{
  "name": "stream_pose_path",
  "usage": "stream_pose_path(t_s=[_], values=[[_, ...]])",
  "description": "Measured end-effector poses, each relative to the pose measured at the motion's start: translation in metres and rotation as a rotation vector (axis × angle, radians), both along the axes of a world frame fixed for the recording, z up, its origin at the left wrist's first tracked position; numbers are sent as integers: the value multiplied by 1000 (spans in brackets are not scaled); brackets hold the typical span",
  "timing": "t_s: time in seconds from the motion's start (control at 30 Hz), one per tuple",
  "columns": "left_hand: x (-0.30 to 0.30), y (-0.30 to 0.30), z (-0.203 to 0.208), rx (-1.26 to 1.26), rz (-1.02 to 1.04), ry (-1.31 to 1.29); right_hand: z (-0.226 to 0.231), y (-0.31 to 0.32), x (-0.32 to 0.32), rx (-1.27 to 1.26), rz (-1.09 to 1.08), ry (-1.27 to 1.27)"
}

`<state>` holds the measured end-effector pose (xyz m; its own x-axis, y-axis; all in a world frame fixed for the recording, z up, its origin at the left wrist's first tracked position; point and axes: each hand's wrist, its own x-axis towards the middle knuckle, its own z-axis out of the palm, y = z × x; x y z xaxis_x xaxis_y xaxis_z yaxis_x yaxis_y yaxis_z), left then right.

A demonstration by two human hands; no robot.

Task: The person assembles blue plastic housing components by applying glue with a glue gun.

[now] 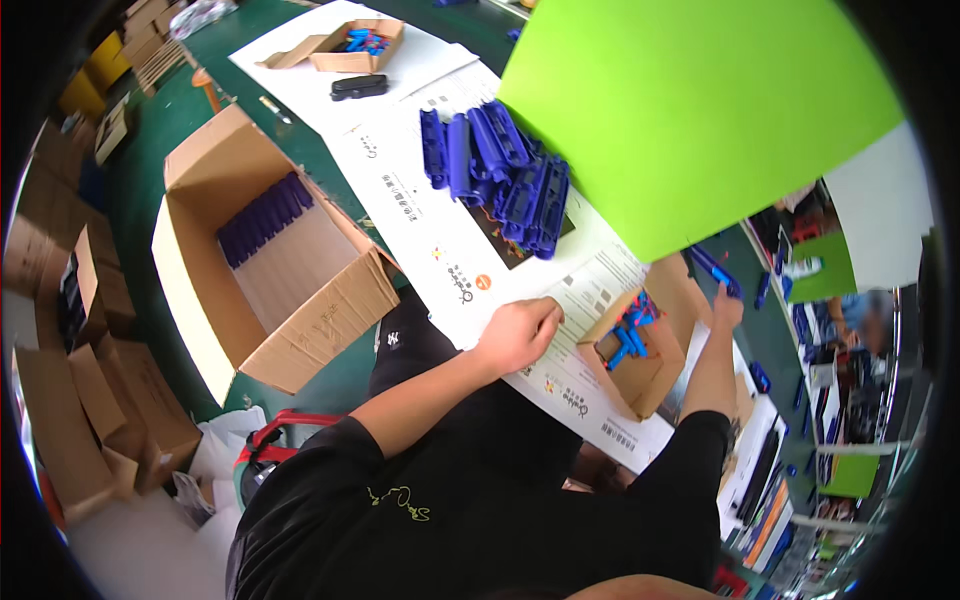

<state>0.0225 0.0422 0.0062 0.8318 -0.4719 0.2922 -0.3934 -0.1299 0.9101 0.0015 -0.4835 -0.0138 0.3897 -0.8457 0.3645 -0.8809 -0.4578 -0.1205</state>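
My left hand rests on the printed white paper near the table's front edge. Its fingers are curled in, and whatever they may hold is hidden. Out to the right, my right hand is closed on the end of a long dark blue plastic piece. Between my hands sits a small cardboard box with bright blue and red small parts in it. Ahead of my left hand lies a pile of dark blue half-tube plastic pieces, partly on a dark sheet.
A big open carton stands at the left, with a row of purple-blue pieces inside. A green panel rises behind the pile. At the far end are another small box and a black object.
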Motion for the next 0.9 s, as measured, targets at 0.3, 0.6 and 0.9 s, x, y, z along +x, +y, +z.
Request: stream_pose_path(t_s=[0.3, 0.6, 0.9], values=[[-3, -5, 1, -1, -69, 25, 100, 19, -48, 454, 215, -330], [77, 4, 29, 367, 93, -647, 160, 137, -229, 506, 393, -293], [137, -16, 49, 601, -235, -1003, 116, 181, -371, 263, -122, -18]])
